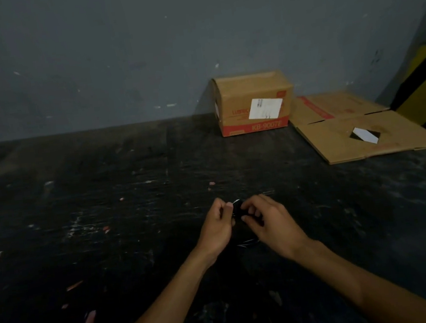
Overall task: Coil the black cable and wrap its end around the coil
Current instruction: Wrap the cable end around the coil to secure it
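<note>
Above the middle of the dark, scuffed counter [105, 199], the left hand [217, 229] and the right hand [270, 221] meet, their fingers [248, 210] curled closed around the black cable [237, 207], a small bundle pinched between both hands. A loop of it hangs below by the wrists. A cardboard box [253, 103] and flattened cardboard [361, 130] lie near the grey wall [116, 53].
</note>
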The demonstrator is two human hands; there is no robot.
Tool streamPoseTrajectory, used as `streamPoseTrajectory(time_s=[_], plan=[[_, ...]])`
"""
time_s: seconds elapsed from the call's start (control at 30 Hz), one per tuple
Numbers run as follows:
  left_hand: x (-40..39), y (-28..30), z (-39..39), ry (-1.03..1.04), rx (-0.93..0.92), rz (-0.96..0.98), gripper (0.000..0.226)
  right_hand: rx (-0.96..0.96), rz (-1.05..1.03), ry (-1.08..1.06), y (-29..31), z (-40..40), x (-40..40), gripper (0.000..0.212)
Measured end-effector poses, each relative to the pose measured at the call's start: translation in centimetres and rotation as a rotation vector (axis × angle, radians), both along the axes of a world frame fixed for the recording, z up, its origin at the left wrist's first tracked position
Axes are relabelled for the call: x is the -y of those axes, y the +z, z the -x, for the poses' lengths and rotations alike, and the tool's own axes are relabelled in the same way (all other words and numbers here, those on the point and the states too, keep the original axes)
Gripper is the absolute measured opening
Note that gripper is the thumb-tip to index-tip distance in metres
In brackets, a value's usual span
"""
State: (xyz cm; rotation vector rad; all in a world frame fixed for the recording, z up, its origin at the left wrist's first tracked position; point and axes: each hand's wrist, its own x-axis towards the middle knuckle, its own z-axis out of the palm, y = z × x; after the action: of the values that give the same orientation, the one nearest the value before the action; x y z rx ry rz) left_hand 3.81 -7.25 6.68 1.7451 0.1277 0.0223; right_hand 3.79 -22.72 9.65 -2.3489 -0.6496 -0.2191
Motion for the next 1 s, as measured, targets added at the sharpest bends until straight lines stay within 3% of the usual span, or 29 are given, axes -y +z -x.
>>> streamPoseTrajectory(time_s=[0.33,0.63,1.0], plan=[[0.4,0.7,0.4,-0.046,0.056,-0.037,0.028,-0.029,-0.080,-0.061,-0.4,-0.1,0.0,0.044],[0.2,0.5,0.4,-0.077,0.061,-0.112,0.027,-0.055,-0.175,-0.068,-0.1,-0.3,0.0,0.033],[0.3,1.2,0.5,-0.030,0.007,-0.056,0.027,0.114,-0.066,-0.056,-0.4,0.5,-0.5,0.011]])
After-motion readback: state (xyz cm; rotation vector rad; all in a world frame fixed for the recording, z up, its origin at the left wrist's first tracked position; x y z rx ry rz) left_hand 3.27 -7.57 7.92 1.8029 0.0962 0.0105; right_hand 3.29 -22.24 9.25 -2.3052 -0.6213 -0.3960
